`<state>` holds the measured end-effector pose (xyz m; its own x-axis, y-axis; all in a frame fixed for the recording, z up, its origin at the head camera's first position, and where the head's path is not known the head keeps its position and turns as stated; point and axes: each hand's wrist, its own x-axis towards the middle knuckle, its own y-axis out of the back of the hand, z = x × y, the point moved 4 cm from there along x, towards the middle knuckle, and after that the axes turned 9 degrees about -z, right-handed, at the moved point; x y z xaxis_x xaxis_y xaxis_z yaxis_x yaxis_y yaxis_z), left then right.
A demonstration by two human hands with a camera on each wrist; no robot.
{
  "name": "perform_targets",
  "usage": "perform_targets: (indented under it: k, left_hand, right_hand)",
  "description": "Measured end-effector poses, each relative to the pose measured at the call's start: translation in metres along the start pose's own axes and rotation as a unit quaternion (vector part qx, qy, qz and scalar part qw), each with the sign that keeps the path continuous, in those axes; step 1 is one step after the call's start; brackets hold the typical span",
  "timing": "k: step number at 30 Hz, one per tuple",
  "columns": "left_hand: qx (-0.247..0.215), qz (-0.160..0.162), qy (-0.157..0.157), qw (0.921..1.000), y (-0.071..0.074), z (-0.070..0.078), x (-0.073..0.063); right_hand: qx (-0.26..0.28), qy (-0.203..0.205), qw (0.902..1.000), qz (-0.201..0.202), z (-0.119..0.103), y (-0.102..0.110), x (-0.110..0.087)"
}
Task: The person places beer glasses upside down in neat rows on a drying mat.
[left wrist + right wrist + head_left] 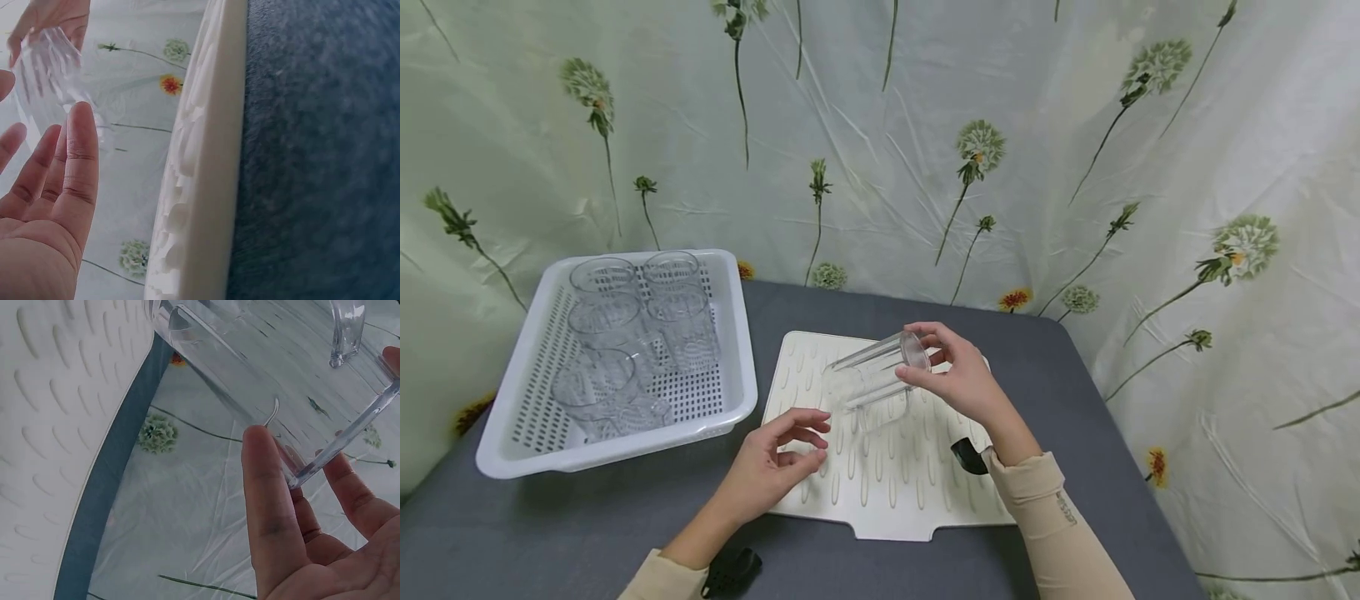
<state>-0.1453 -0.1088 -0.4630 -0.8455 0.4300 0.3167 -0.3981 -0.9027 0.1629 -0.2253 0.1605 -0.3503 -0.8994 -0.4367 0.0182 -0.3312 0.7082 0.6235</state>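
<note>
My right hand [955,375] holds a clear mug [880,367] by its base end, thumb on one side and fingers on the other. The mug lies tilted on its side in the air over a white ribbed drying board [880,492], its mouth towards the left. Its handle [349,331] shows in the right wrist view. To the left of the mug's mouth, my left hand [782,454] holds nothing, with loosely bent fingers apart from the glass. In the left wrist view its fingers [80,150] stand extended below the mug [53,69].
At the left, a white perforated plastic basket [745,358] contains several clear mugs [597,383], standing in rows. The drying board lies on a dark grey tabletop [820,558]. Behind the table hangs a pale curtain [880,167] with a dandelion print.
</note>
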Motion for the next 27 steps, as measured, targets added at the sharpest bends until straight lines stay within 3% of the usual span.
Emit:
perform_targets:
  k: [5, 12, 20, 27]
  left_hand:
    - [0.027, -0.001, -0.013, 0.9996, 0.0, 0.003, -0.001]
    - [0.061, 0.002, -0.026, 0.9978, -0.002, 0.008, -0.002]
    - [0.074, 0.028, -0.082, 0.9935, -0.001, 0.016, -0.003]
    - [0.075, 0.038, -0.105, 0.9909, 0.0, 0.017, -0.003]
  right_hand:
    - [-0.036, -0.02, 0.9991, 0.014, 0.0, -0.001, 0.017]
    - [-0.05, -0.022, 0.9985, 0.005, -0.007, -0.004, 0.036]
    - [-0.071, -0.023, 0.9972, -0.009, -0.013, -0.01, 0.057]
    - [-0.09, -0.02, 0.9957, -0.011, -0.017, -0.015, 0.072]
